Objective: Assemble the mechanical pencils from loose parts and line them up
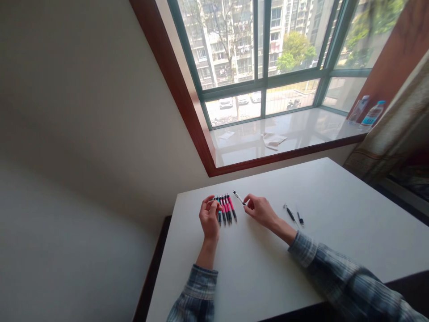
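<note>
My right hand point(261, 210) pinches a clear and white pen point(238, 197) with a dark grip near its lower end; the pen tilts up to the left, its top pointing toward the row of pens. On the white table, several pens point(228, 208) with pink, white or teal barrels and black grips lie side by side. My left hand point(209, 217) is at the left end of that row, fingers loosely curled and apart; it partly hides the leftmost pens. Whether it touches them I cannot tell. Right of my right hand lie pen parts: a black grip piece point(290, 213) and a small black piece point(300, 221).
The white table point(268, 277) stands against a wall below a window sill point(241, 152). On the sill are a crumpled cloth or paper point(274, 140) and two plastic bottles, one with a blue label point(372, 116). A curtain point(385, 116) hangs at the right.
</note>
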`<move>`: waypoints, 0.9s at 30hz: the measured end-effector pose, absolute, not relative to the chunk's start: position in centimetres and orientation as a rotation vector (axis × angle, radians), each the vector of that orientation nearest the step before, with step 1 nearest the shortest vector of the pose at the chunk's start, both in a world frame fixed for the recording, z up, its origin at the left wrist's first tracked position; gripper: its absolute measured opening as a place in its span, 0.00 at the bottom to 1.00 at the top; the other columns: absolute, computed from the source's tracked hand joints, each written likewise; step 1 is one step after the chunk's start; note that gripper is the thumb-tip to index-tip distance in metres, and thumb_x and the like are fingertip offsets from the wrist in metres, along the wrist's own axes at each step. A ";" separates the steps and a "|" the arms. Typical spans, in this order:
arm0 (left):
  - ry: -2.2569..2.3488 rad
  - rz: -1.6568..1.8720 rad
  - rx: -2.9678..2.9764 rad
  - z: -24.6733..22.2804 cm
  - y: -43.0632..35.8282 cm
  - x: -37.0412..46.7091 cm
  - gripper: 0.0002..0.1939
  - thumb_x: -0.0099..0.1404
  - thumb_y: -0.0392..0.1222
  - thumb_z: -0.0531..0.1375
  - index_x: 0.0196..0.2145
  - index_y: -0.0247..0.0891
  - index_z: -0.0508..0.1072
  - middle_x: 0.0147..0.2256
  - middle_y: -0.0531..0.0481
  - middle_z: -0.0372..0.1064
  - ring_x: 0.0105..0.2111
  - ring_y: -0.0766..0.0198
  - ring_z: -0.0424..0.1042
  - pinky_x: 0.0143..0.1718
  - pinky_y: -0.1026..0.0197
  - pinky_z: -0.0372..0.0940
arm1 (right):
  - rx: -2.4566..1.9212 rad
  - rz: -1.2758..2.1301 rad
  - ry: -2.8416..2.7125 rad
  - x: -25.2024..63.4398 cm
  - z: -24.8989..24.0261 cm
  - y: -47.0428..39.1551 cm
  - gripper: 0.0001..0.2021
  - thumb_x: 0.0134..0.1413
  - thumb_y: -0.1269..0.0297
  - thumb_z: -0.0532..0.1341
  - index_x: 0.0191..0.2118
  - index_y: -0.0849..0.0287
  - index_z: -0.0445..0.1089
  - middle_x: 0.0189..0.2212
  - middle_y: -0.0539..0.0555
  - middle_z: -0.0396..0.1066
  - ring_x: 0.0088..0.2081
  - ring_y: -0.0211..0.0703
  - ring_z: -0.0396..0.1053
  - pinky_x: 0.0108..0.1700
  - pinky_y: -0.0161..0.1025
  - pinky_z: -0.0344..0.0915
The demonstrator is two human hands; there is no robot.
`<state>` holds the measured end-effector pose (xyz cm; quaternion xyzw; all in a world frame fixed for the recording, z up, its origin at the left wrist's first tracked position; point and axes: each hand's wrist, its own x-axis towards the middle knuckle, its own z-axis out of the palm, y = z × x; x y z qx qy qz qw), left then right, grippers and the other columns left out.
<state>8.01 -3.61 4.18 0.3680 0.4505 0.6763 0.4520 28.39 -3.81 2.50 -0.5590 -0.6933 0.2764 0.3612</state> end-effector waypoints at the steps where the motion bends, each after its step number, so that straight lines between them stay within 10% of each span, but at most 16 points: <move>1: 1.119 1.671 0.931 4.0 -3.6 7.9 0.18 0.60 0.45 0.69 0.46 0.36 0.75 0.31 0.54 0.72 0.27 0.71 0.70 0.33 0.67 0.68 | -1.458 0.703 -1.801 27.7 2.3 -3.7 0.05 0.58 0.68 0.63 0.40 0.55 0.74 0.27 0.48 0.77 0.29 0.40 0.72 0.35 0.36 0.62; 27: 1.125 1.539 1.121 3.5 -3.6 8.9 0.11 0.62 0.44 0.66 0.40 0.35 0.78 0.25 0.55 0.67 0.25 0.70 0.65 0.31 0.68 0.64 | -1.552 0.526 -1.998 25.6 2.9 -4.4 0.09 0.65 0.65 0.61 0.47 0.53 0.76 0.38 0.54 0.79 0.36 0.44 0.75 0.39 0.36 0.62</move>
